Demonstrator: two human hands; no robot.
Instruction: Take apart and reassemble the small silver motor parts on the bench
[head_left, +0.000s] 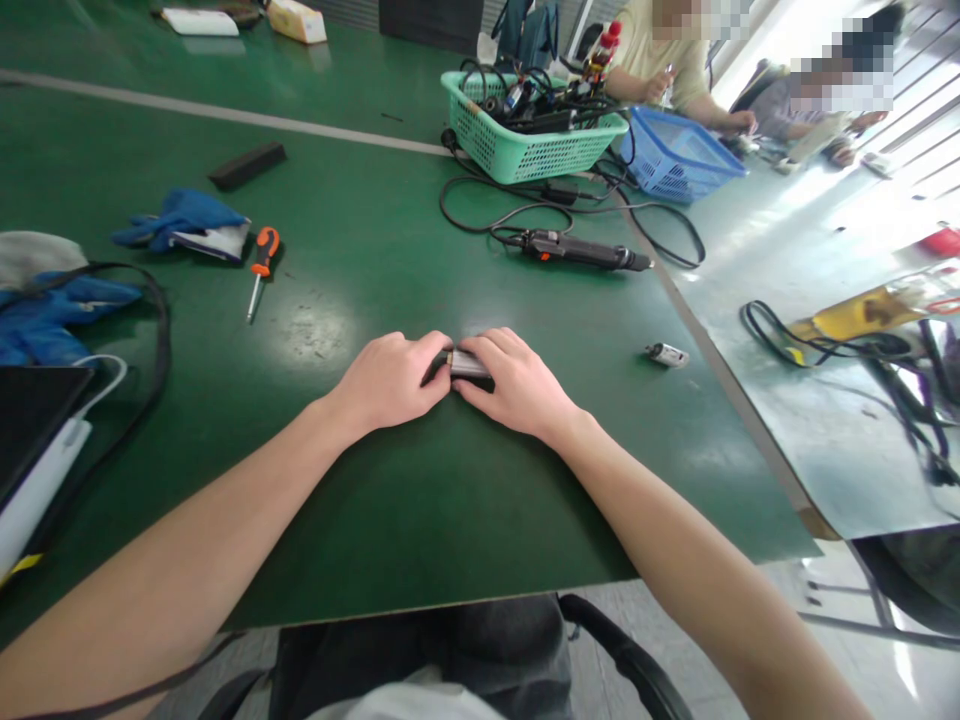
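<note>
Both hands meet on one small part that lies low on the green table mat, near the middle of its front half. The part is short and flat. A silvery-grey upper face catches the light, and a black portion shows below it and at its left end. Most of it is covered by fingers, so its full outline cannot be told.

The left hand is curled narrow, its fingertips pinching the part's left end. The right hand lies over the part's right end with its fingers bent and closed on it. Both wrists rest on the mat.

To the right of the part, well apart, lies a small metal cylinder. Beyond the part and to the right is a black electric screwdriver with its cable. Farther in that direction stands a green mesh basket full of cables. To the left of the part and beyond it lies an orange-handled screwdriver, with a blue glove further left.
</note>
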